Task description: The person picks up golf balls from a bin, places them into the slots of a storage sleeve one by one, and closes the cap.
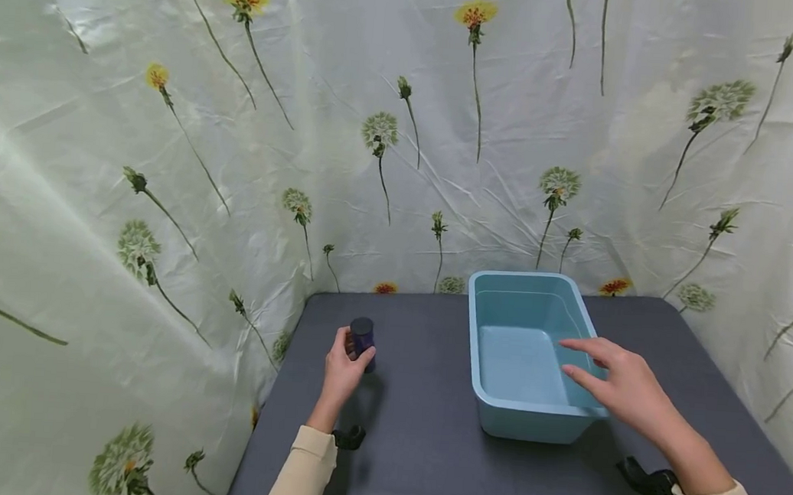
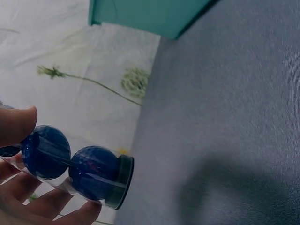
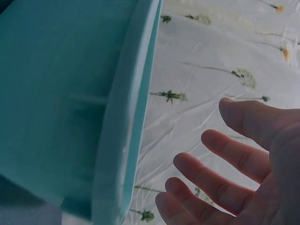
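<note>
Sleeves of pale cream cover both your forearms at the near edge of the dark grey table (image 1: 424, 449), each with a black strap at the wrist. Your left hand (image 1: 342, 370) is curled around a small clear tube (image 1: 363, 343), thumb on one side and fingers on the other; your left wrist view shows two blue balls (image 2: 70, 161) stacked inside it and a dark cap (image 2: 123, 180) at the far end. You hold the tube upright just above the table, near its left edge and well to the left of the tub.

Your right hand (image 1: 618, 386) is spread with straight, relaxed fingers, gripping nothing, and hovers over the near right corner of the light blue plastic tub (image 1: 489, 407). In your right wrist view the fingers (image 3: 220, 161) lie just beside the tub's rim; whether they touch it you cannot tell.

Beyond the table hangs a white cloth backdrop (image 1: 405, 125) printed with dandelions.
</note>
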### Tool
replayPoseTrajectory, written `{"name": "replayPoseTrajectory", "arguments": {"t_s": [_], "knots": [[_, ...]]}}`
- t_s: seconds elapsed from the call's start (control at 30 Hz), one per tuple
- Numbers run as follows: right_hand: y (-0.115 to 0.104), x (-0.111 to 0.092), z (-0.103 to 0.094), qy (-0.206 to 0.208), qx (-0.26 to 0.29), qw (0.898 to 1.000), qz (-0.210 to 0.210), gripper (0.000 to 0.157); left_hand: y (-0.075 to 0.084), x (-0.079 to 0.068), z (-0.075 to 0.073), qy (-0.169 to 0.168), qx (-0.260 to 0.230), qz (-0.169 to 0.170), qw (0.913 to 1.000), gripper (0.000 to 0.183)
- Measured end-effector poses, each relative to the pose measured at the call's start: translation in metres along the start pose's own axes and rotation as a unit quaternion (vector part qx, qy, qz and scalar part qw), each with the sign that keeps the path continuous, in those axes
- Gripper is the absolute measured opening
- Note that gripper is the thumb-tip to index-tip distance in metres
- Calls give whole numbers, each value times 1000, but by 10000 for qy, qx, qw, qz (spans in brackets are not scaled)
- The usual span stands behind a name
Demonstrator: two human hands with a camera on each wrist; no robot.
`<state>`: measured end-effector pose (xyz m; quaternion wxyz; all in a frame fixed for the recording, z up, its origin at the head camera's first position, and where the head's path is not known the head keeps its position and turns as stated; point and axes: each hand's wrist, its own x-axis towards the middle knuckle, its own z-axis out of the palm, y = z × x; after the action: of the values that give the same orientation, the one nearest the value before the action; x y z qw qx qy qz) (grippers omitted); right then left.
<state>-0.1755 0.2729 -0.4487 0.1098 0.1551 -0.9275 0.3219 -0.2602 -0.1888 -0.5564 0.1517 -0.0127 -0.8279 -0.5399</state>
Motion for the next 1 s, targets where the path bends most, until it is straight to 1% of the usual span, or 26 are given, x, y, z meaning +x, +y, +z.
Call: {"name": "replayPoseTrajectory", "arguments": {"t_s": [0.13,0.23,0.4,0.5,0.57,0.73,0.9,1.0], "knots": [[4,-4,-1,48,-109,9999,54,44,-16,3,-2,202,34,-126,9997,47],[6,-7,0,71,-80,9999,84,44,-27,3,-5,286,28,-193,9994,47],[8,-7,0,155,-60,9998,101,45,-40,1,-8,317,116,-264,9991,47],[9,-7,-1,149,-80,9998,111,44,-47,-3,-5,303,243,-343,9987,48],[10,-7,-1,136,-83,9998,107,44,-51,-7,-2,267,242,-427,9984,48],[10,-7,2,112,-51,9999,64,43,-57,-16,1,153,56,-617,9980,51],[9,-8,4,112,-58,9999,40,43,-59,-18,2,138,-9,-609,9980,51],[10,-8,5,101,-92,9999,17,43,-57,-19,1,201,130,-568,9981,53]]}}
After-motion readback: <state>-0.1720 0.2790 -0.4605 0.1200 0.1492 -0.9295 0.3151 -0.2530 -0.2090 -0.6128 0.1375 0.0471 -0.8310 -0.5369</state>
